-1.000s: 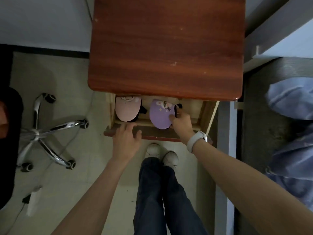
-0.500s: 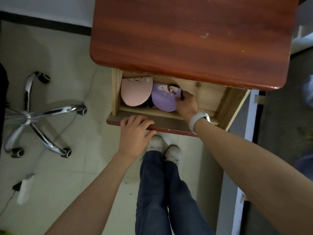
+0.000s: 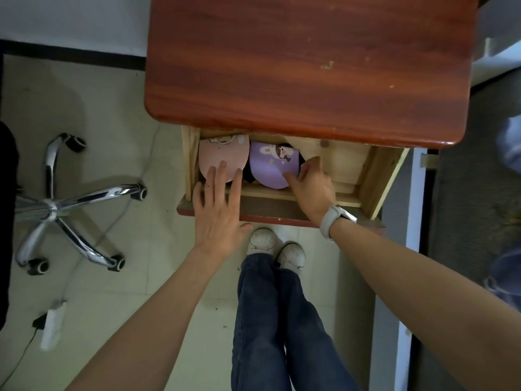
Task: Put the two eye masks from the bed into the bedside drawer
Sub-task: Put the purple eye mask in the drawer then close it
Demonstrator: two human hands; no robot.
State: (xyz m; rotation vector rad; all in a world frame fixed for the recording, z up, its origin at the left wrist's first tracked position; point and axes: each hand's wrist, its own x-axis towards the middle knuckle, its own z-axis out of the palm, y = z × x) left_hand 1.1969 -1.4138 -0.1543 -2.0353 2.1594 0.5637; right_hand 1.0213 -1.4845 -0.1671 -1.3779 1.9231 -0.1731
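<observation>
The bedside drawer stands pulled open under the red-brown nightstand top. Two eye masks lie side by side in its left half. The pink eye mask is at the left and the purple eye mask, with a cartoon print, is to its right. A black strap shows between and behind them. My left hand reaches over the drawer front with its fingers spread, fingertips resting on the pink mask. My right hand, a white watch on its wrist, pinches the purple mask's right edge, thumb on top.
The nightstand top overhangs the back of the drawer. A chrome office chair base stands on the tiled floor at the left, with a white power adapter and cable near it. Blue bedding lies at the right. My shoes are just before the drawer.
My left hand has left the drawer front and moved forward onto the pink mask with fingers spread. My right hand stays at the purple mask, which now lies flatter in the drawer.
</observation>
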